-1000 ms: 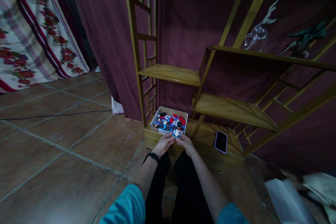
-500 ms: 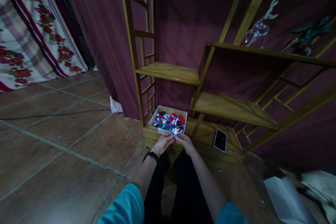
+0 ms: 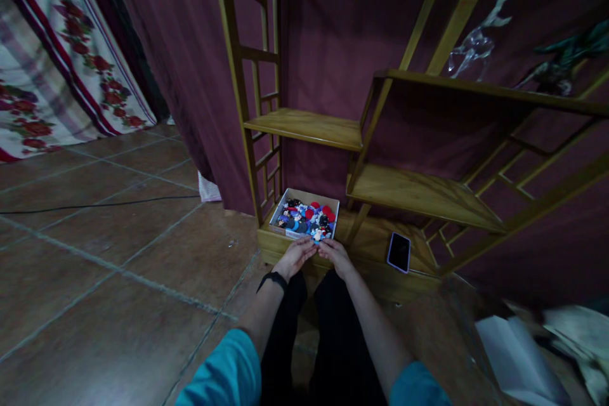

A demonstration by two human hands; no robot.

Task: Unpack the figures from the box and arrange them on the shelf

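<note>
A furnished room, seemingly in a home, though a shop cannot be ruled out, centers on a stepped wooden display shelf (image 3: pixel 423 198). Ornaments stand on the unit's upper right tier: a clear deer figurine (image 3: pixel 472 51) and, beside it, a dark green figurine (image 3: pixel 554 70). Maroon drapes (image 3: pixel 181 63) hang behind the shelf and to its left; farther left, a striped, rose-patterned cloth (image 3: pixel 42 76) falls to the tiled floor (image 3: pixel 71 311). The floor's brown squares, set off by pale joints, spread left of the shelf, crossed by a thin black cable (image 3: pixel 95 205). A phone (image 3: pixel 398 252) lies on the unit's low base, and loose pale fabric (image 3: pixel 578 333) is bunched to the shelf's lower right.
</note>
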